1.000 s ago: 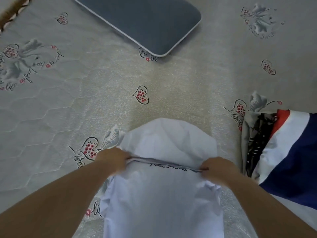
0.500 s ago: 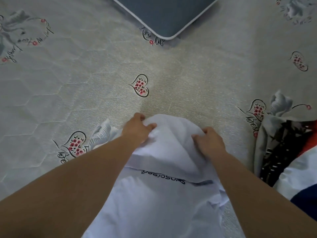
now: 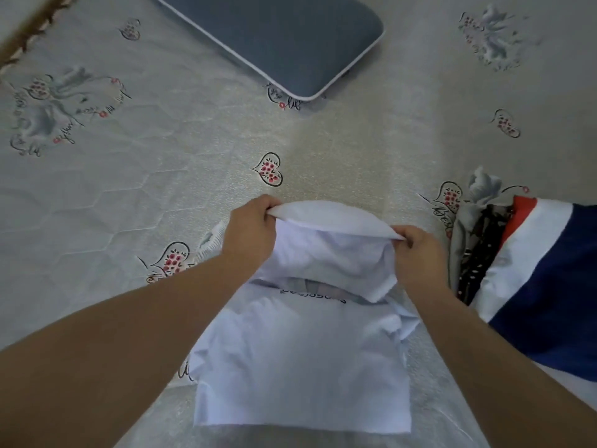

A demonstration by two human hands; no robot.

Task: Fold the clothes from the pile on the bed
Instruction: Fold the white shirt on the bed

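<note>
Both hands, left hand (image 3: 250, 229) and right hand (image 3: 418, 253), pinch the white shirt's (image 3: 303, 367) far fold at 12 o'clock on the bed (image 3: 161, 189). The cloth looks light and limp, best held at its corners.

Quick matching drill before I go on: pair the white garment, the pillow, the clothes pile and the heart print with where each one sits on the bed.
Things:
1. white garment
2. blue-grey pillow
3. clothes pile
4. heart print

Places:
A. far side, top centre
B. right edge
C. bare mattress just beyond the hands
D. centre; far edge pinched by left hand and right hand

Pairs: 1-D, 2-A, 3-B, 4-C
</note>
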